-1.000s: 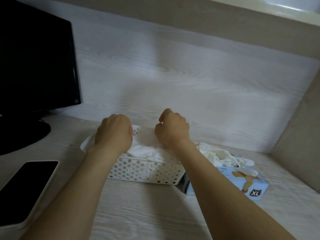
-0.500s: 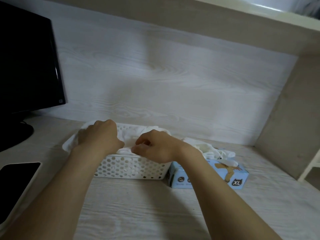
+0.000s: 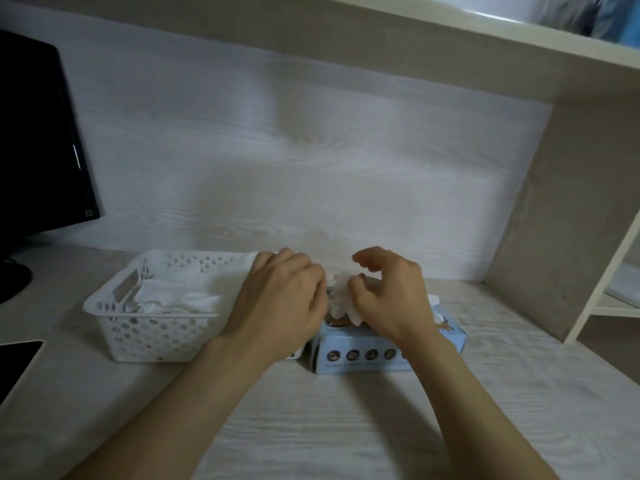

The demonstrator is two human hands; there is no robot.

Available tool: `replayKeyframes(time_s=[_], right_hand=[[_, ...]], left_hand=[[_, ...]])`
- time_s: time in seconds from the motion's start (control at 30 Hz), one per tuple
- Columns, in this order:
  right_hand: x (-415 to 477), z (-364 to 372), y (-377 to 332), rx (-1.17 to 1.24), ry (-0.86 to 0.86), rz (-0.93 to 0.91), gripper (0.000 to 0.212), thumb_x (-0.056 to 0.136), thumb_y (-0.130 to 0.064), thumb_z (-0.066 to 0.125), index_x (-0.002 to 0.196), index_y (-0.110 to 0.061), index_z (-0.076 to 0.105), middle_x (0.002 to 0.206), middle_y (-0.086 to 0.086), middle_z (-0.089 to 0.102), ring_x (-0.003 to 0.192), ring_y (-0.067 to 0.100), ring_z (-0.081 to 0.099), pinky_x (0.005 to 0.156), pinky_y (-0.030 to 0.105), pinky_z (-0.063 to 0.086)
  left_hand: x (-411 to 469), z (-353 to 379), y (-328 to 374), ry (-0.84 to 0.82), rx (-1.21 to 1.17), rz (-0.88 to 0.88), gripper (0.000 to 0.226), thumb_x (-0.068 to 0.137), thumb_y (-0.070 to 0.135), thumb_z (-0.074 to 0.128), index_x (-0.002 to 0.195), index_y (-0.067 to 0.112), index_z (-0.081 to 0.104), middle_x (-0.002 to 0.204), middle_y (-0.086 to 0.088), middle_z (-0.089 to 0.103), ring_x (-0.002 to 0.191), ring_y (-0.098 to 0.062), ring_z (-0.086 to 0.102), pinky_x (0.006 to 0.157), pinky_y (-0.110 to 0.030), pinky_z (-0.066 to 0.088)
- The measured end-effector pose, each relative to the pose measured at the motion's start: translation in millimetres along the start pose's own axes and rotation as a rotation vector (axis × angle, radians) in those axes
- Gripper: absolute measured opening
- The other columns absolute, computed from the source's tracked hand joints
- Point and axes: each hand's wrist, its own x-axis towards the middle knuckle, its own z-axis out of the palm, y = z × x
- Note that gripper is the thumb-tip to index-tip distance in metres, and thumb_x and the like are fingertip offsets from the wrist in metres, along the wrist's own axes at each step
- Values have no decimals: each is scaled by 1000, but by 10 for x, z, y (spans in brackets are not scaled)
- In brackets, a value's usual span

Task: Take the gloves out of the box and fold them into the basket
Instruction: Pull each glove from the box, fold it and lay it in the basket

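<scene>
In the head view, both hands were over the pale blue box [image 3: 363, 355], which lay on the bench [image 3: 311, 427] directly beneath them with a row of round dark icons along its near side. A crumpled white glove [image 3: 341, 303] stuck up out of the top of the box in the gap between the two hands. The right hand [image 3: 388, 299] had its fingers curled, with the thumb and lower fingers pinching the glove's edge and the forefinger lifted above it. The left hand [image 3: 277, 299] showed only its back, fingers bent downward beside the glove; whether it held anything could not be told. Just left of the left hand, touching its wrist side, stood the white perforated basket [image 3: 149, 337], with folded gloves [image 3: 180, 296] lying white and flat inside it. The bench was pale wood grain, as was the back panel [image 3: 277, 150] beyond the hands. Far to the left of the hands stood a black monitor [image 3: 34, 150], and a dark flat screen [image 3: 14, 362] lay at the near left edge. A shelf [image 3: 450, 46] ran above, with a beige side panel [image 3: 554, 220] to the right of the hands.
</scene>
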Motion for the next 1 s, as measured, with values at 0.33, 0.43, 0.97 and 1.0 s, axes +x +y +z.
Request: replayKeyframes(time_s=[0.33,0.43,0.97,1.0], right_hand=[[-125,11,326,143,121,-33,11,104,-19,66,98,-16,76,76,-14,72,75,3,67,63,8,44],[-118,28,304,101,187,-50,16,107,-18,62,100,-16,77,76,-13,70,73,3,64,62,7,41],[-189,-155,-199,401,569,26,20,115,-14,38,103,-10,54,70,-6,51,60,4,50,52,16,34],[-199,-161,-232,429,542,8,21,114,-12,38,101,-10,54,73,-4,53,60,3,50,52,16,34]], left_hand=[[-115,186,159,-188,162,132,41,100,41,36,123,23,65,103,8,72,107,-21,57,97,-41,43],[-113,162,176,-203,163,120,47,101,41,35,141,25,54,112,8,71,111,-22,57,98,-42,43],[-65,24,194,-39,-279,-17,31,102,39,45,122,30,67,121,16,59,113,-9,49,99,-31,39],[-62,-4,208,-11,-359,-75,33,104,40,45,129,28,62,126,16,59,116,-7,50,101,-30,40]])
